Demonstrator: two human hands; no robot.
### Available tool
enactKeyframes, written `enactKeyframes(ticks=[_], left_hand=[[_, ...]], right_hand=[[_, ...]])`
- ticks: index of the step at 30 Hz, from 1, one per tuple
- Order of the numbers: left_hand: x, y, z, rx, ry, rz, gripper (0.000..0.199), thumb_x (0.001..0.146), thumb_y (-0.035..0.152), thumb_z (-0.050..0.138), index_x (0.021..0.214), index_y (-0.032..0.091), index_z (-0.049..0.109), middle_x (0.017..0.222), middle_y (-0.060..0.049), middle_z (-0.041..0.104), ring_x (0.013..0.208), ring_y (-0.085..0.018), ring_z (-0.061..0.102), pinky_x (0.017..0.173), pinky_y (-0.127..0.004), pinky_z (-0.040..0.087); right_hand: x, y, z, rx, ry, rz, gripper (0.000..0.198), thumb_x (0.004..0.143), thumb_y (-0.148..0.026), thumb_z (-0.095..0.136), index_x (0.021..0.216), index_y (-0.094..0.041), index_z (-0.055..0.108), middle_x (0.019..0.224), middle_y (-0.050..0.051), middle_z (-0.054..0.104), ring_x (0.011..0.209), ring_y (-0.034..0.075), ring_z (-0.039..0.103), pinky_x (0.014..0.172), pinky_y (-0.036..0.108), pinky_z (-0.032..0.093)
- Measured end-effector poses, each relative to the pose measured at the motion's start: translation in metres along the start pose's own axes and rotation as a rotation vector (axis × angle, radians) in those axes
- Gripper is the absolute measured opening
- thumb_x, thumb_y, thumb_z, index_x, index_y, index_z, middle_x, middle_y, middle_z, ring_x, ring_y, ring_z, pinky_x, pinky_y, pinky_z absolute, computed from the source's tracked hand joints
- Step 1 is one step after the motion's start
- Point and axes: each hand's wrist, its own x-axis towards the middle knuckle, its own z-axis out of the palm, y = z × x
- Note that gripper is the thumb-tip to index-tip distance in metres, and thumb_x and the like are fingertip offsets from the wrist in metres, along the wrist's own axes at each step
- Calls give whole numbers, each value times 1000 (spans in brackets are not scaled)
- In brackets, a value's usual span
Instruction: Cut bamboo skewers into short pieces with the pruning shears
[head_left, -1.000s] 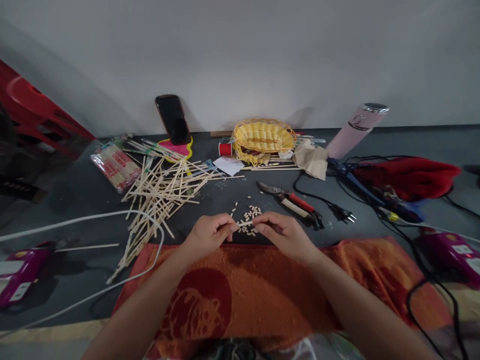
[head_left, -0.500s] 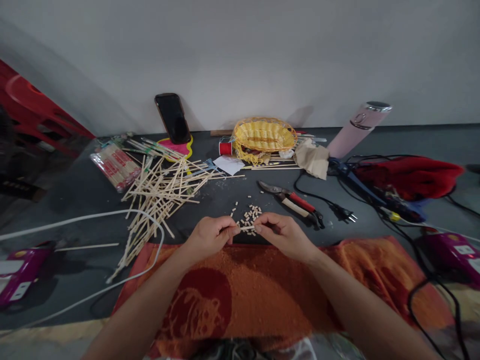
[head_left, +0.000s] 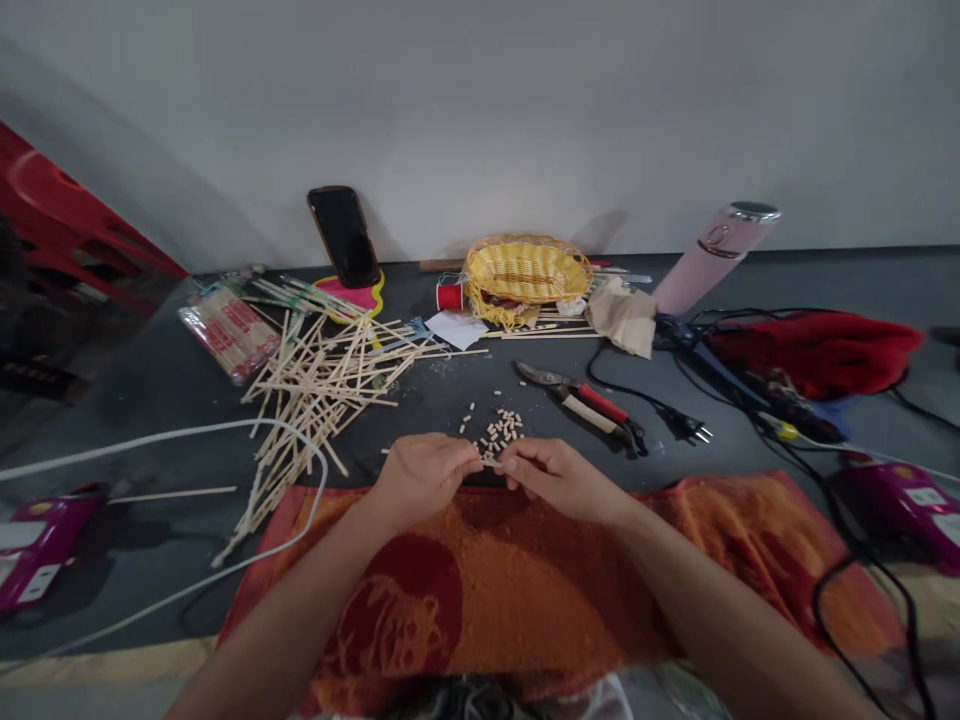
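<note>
Just above the near edge of the orange towel [head_left: 540, 590], my left hand [head_left: 431, 475] and my right hand [head_left: 559, 478] face each other, fingers pinched. Between their fingertips spans a thin pale wooden stick [head_left: 491, 462], gripped from both sides. A short pale end shows left of my left hand; whether it belongs to the same stick is hidden. Right behind the fingertips lies a small heap of short cut wooden pieces [head_left: 501, 430]. Pruning shears [head_left: 581, 402] with red and white handles rest beyond my right hand. To the left spreads a loose pile of long wooden sticks [head_left: 319, 385].
Along the wall stand a propped phone [head_left: 345, 235], a red thread spool [head_left: 450, 297], a yellow woven basket [head_left: 529, 272] and a pink flask [head_left: 716, 257]. A white cable [head_left: 289, 430] loops near my left arm. A black plug [head_left: 686, 428] and red cloth [head_left: 817, 350] lie right.
My two hands have come slightly closer together, so less of the stick shows between them. A pale stick end now sticks out left of my left hand.
</note>
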Motion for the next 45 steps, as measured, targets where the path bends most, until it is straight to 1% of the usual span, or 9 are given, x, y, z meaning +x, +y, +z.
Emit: enactKeyframes(ticks=[10,21,23,26,29,33,36,40,45], left_hand=[[-2,6,-1,237,142,79,30,93,41,48,79,27,70,57,1,60,57,-14,49,57,-29,29],[0,4,-10,56,220,-25,33,93,40,49,78,22,72,63,0,67,60,-13,55,61,-25,37],[0,-1,-12,19,254,-39,30,92,40,51,80,21,72,64,-1,67,59,-12,56,61,-24,38],[1,-6,-11,23,282,-53,26,91,39,54,85,21,72,65,-1,67,60,-12,56,61,-24,38],[2,-7,-7,74,262,-39,27,92,37,52,85,21,72,64,-2,66,61,-13,55,62,-25,39],[1,-9,2,87,274,-24,24,92,34,52,89,21,71,69,-2,68,65,-14,57,65,-25,43],[0,-9,5,71,297,3,23,92,29,52,107,23,68,78,-2,71,67,-13,60,65,-25,45],[1,-8,3,76,247,37,32,95,20,43,121,25,62,77,-1,71,70,-12,62,67,-24,48],[-1,-8,3,94,216,23,37,94,14,38,121,28,60,78,1,69,72,-10,64,70,-21,48]], right_hand=[[1,-2,16,304,36,30,35,89,-51,52,81,-17,56,68,-2,55,50,5,46,43,17,34],[-6,-8,20,514,-17,-61,31,87,-46,58,84,-15,62,67,-1,56,50,5,46,43,17,37],[-4,-5,14,458,42,-60,29,86,-44,60,86,-15,64,68,-1,59,50,6,48,44,18,38],[3,6,-1,322,278,-97,27,87,-42,59,93,-17,64,74,1,62,53,8,50,50,22,43],[9,18,-15,-5,455,-160,21,91,-36,54,98,-19,65,79,2,64,63,11,56,61,26,48],[13,27,-19,-365,436,-274,15,90,-23,53,98,-21,67,93,5,68,89,18,61,83,35,48],[14,31,-17,-556,377,-341,20,89,-14,51,101,-21,66,95,6,68,94,21,59,86,38,47],[15,34,-17,-621,355,-356,26,87,-10,52,106,-21,66,98,8,68,94,22,59,85,40,48],[14,32,-24,-610,379,-336,29,89,-9,45,108,-21,64,102,8,68,97,21,60,88,39,48]])
